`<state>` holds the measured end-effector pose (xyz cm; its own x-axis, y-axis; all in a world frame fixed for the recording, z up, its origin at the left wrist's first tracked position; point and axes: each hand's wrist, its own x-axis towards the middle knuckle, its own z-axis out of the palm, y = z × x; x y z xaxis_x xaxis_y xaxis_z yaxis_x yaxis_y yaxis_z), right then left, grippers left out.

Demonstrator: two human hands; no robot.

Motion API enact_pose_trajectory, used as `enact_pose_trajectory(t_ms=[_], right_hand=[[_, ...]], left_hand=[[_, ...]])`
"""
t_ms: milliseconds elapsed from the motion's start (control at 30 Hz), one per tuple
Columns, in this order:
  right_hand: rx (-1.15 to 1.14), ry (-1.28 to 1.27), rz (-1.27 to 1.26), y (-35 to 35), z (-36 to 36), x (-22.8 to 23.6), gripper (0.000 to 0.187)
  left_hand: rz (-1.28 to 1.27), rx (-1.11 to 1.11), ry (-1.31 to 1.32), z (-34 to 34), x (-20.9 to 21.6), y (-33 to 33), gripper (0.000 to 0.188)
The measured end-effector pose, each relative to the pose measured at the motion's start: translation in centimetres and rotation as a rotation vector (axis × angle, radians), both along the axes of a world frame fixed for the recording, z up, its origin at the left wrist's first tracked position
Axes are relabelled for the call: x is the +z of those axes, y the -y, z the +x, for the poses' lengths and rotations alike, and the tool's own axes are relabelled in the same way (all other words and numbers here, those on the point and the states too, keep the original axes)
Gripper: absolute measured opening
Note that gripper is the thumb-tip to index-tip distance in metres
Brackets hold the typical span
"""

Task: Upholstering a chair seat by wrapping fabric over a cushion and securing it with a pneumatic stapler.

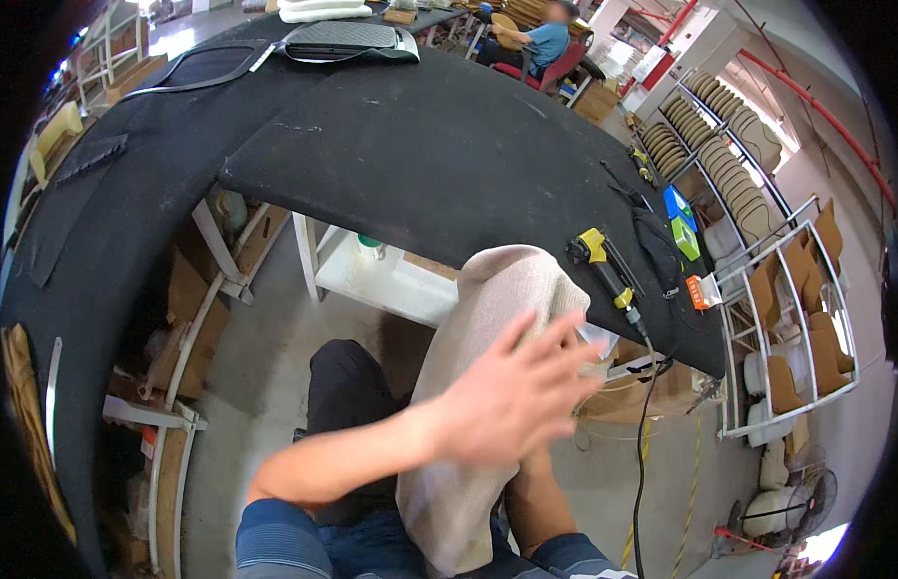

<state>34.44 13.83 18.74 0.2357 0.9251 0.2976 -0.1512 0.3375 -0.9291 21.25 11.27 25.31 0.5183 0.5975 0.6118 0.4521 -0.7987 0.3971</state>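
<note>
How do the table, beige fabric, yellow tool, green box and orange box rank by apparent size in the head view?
1. Table
2. Beige fabric
3. Yellow tool
4. Green box and orange box: look alike, unranked

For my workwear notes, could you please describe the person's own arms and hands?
The left sleeve is short, blue, with fine lighter stripes; the right sleeve is dark blue with pale stripes. The left forearm and right forearm are bare, the left hand gloveless. The right hand is hidden.

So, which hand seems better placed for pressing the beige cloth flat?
Probably the left hand: it is spread open in front of the beige cloth, while the right hand is hidden, with only its forearm showing.
</note>
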Motion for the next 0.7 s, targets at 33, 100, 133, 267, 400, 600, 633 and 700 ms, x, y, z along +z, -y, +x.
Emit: enact_pose_trajectory(t_ms=[33,100,133,267,400,600,633,700], right_hand=[[0.005,-0.001,0.006,-0.1,-0.1,0.3,0.029],[-0.009,0.011,0.022,-0.5,0.3,0.7,0.029],[-0.001,0.008,0.017,0.0,0.2,0.8,0.029],[0.047,0.002,0.018,0.5,-0.3,1.0,0.029],[0.056,-0.017,0.040,0.2,0.0,1.8,0.029],[0.064,0.001,0.029,0.0,-0.1,1.9,0.034],[0.059,-0.006,0.027,-0.2,-0.5,2.2,0.034],[0.075,-0.002,0.108,-0.1,-1.5,2.2,0.035]], left_hand=[[0.004,0.002,0.001,-0.3,-0.2,1.3,0.053],[-0.017,-0.145,0.117,-0.3,-0.9,2.4,0.050],[-0.002,-0.133,0.081,-0.5,-0.3,1.9,0.049],[-0.029,0.045,0.011,-0.8,0.6,-6.5,0.052],[-0.354,-0.078,0.579,0.0,-2.1,-11.1,0.051],[-0.494,-0.215,0.860,0.2,-11.2,-4.1,0.061],[-0.514,-0.223,0.878,1.0,-10.9,-3.6,0.061],[-0.550,-0.235,0.917,1.1,-10.3,-2.8,0.062]])
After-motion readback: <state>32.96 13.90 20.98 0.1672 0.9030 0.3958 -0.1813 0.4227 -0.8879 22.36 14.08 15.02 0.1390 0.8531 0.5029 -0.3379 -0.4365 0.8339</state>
